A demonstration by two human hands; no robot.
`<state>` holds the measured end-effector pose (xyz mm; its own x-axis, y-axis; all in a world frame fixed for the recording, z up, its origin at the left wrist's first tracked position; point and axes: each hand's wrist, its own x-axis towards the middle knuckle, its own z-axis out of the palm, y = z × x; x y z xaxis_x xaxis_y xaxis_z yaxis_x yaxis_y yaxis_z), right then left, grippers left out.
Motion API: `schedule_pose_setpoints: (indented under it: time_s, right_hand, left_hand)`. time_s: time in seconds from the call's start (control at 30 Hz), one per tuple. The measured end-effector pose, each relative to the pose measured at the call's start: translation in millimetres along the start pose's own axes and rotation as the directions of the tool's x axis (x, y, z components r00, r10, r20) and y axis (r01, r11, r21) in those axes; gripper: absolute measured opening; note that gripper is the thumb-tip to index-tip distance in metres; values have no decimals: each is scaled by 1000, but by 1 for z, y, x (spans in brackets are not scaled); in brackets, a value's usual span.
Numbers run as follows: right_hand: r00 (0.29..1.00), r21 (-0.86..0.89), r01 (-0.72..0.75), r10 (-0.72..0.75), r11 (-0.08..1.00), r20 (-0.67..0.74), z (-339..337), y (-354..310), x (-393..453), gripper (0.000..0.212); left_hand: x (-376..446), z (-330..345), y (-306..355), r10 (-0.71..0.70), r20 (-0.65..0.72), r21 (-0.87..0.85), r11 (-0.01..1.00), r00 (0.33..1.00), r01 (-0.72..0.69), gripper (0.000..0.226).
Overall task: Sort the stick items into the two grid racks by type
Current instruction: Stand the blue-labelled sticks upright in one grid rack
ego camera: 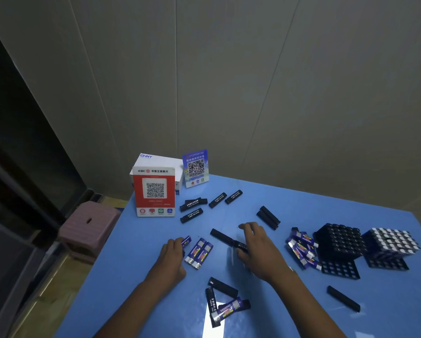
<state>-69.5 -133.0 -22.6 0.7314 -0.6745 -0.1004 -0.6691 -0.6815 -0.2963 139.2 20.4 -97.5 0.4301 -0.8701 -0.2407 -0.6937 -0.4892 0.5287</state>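
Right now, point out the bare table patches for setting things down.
Bare blue table lies behind the two racks, between the black sticks and the far edge. Another patch lies near the front right, beyond the lone black stick. It is crowded around both hands, left and right, and by the purple pile.

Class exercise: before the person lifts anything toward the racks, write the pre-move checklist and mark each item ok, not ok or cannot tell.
1. Left hand on a purple stick: ok.
2. Right hand on a black stick: ok, though firm grip: cannot tell.
3. Black-filled rack and white-topped rack both in view: ok.
4. Free slots in the racks: cannot tell.
5. All loose sticks sorted: not ok; many lie on the blue table.
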Motion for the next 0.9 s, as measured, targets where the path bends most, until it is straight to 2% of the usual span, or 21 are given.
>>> schedule_pose_setpoints:
  time_s: [0.27, 0.33, 0.43, 0.57, 0.67, 0.8, 0.9]
  right_hand:
    - [1000, -7, -5, 5, 1000, -14, -9, 4, -4, 50]
    - [1000, -12, -10, 10, 1000, -5, -11, 6, -7, 51]
    - [1000, -6, -26, 26, 1000, 8, -12, 9, -12, 51]
    - [999, 12, -45, 44, 999, 23, -10, 11, -18, 51]
    - [998, 10, -56, 56, 998, 25, -10, 12, -21, 51]
    - [997, 16, -71, 70, 997, 25, -13, 15, -24, 51]
    - [997, 27, -74, 73, 997, 13, -14, 18, -25, 50]
  left_hand:
    - [2, -5, 4, -17, -69, 11, 1000, 997, 18, 22]
    - [1, -6, 5, -42, -101, -2, 999, 994, 42, 20]
    - [0, -8, 7, -44, -154, -12, 999, 987, 43, 23]
    - [5, -14, 19, -62, -155, -61, 997, 986, 53, 29]
    - [12, -13, 35, -72, -88, -54, 996, 993, 68, 41]
    - [19, -6, 53, -80, 56, 69, 995, 995, 76, 60]
    - [22, -2, 56, -91, 100, 145, 987, 991, 76, 66]
